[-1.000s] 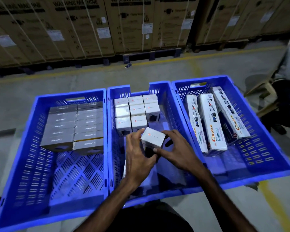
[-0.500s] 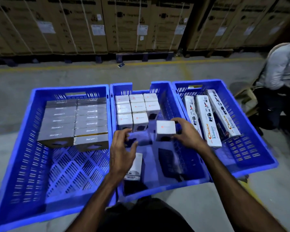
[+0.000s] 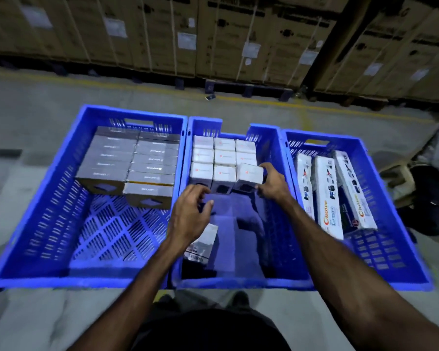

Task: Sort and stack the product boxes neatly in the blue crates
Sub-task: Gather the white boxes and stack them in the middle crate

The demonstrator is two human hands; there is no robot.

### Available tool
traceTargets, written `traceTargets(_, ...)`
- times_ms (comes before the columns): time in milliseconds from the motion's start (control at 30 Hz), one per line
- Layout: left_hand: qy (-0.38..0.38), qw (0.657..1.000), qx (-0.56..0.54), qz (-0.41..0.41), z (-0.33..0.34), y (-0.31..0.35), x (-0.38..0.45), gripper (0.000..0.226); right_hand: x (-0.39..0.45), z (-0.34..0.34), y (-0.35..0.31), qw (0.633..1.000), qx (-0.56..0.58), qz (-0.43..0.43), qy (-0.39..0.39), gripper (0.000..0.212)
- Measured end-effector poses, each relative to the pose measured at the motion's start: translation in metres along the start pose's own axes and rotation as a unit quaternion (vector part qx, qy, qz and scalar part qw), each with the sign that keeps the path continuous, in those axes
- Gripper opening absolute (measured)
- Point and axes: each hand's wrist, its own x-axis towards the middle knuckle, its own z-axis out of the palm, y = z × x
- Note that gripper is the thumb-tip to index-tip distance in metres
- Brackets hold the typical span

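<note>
We see three blue perforated plastic crates side by side on the grey concrete floor [image 3: 238,107]. The middle crate [image 3: 284,252] holds small white square cardboard boxes [image 3: 214,158] packed in rows at its far end. The right hand [image 3: 273,183] grips one more white box [image 3: 250,174] at the front-right corner of that block; thumb below, fingers wrapped round the box's right side, box tilted slightly and touching its neighbour. The left hand [image 3: 190,214] hovers just in front of the block, fingers loosely curled and a little apart, holding nothing. Below it, a white box lying flat [image 3: 203,243] rests on the crate bottom, partly hidden by the wrist. The left crate [image 3: 48,188] has dark grey flat boxes [image 3: 132,160] in 2 cols. The right crate [image 3: 390,224] has long white "Choice" cartons [image 3: 328,198] leaning lengthwise. Tall brown cardboard cartons [image 3: 213,34] line the bkgd.
</note>
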Motion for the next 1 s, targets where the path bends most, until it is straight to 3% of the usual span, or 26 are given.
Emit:
traceTargets(367,0.049,0.996,0.058,-0.049,0.006,0.009,-0.003,0.016,0.026,0.016,0.022,0.999,0.022,-0.027,-0.042,0.057)
traceTargets(633,0.043,0.994,0.093,-0.038,0.007,0.014,-0.005,0.013,0.030,0.032,0.028,0.996,0.073,0.040,-0.003,0.040)
traceTargets(800,0.048,0.995,0.080,-0.039,0.005,0.015,-0.006,0.008,0.027,0.043,0.034,0.986,0.150,0.073,-0.032,0.060)
traceTargets(900,0.062,0.996,0.049,-0.048,0.002,0.013,-0.006,0.006,0.042,0.063,0.059,0.975,0.195,0.095,-0.047,0.087)
traceTargets(1000,0.072,0.995,0.018,-0.064,0.000,0.009,-0.007,0.009,0.056,0.090,0.096,0.964,0.228,0.123,-0.063,0.064)
